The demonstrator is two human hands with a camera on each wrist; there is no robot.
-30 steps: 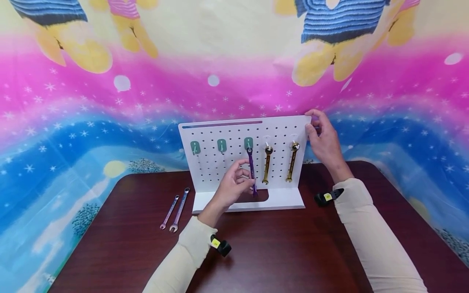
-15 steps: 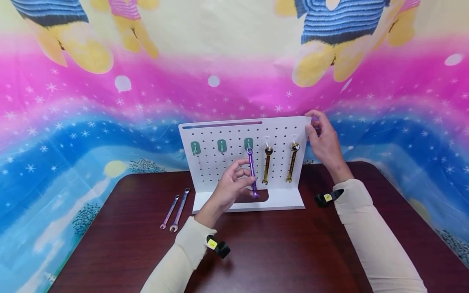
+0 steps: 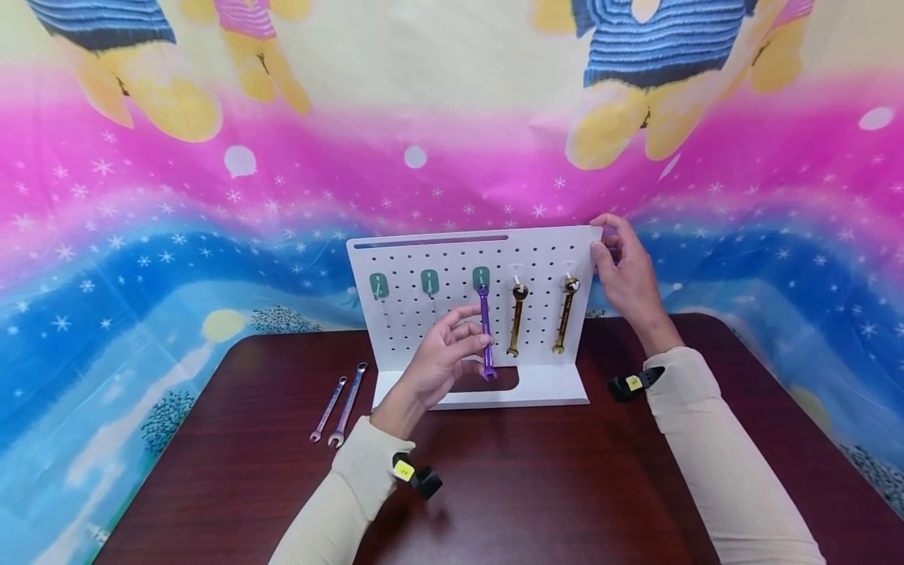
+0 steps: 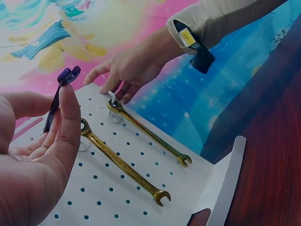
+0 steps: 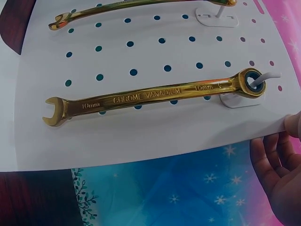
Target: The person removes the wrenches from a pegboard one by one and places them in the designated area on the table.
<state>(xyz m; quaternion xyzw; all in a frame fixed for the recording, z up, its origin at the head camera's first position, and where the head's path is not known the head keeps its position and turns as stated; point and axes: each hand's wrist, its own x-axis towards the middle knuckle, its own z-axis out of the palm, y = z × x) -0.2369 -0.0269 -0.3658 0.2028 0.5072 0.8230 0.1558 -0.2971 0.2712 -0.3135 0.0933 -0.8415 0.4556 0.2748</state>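
Observation:
My left hand [image 3: 445, 357] pinches a purple combination wrench [image 3: 486, 333] between thumb and fingers. The wrench hangs nearly upright, ring end up, right at the middle green hook [image 3: 481, 276] of a white pegboard [image 3: 551, 384]. Whether the hook passes through the ring I cannot tell. With thumb and fingers, my right hand [image 3: 627, 275] grips the board's upper right corner. Two gold wrenches, one [image 3: 518, 322] nearer the middle and one [image 3: 565, 318] near the right edge, hang from clear hooks. The right wrist view reads "10mm" on the outer gold wrench [image 5: 150, 96].
Two more green hooks, the leftmost [image 3: 379, 285] and its neighbour [image 3: 429, 282], hold nothing. A smaller purplish wrench [image 3: 328, 410] and a longer one [image 3: 348, 406] lie on the dark red table [image 3: 537, 486], left of the board. A patterned cloth [image 3: 417, 196] hangs behind.
The purple wrench has tilted slightly, its lower end swinging a little left against the board, and my left wrist has shifted slightly left. My right hand keeps its grip on the corner.

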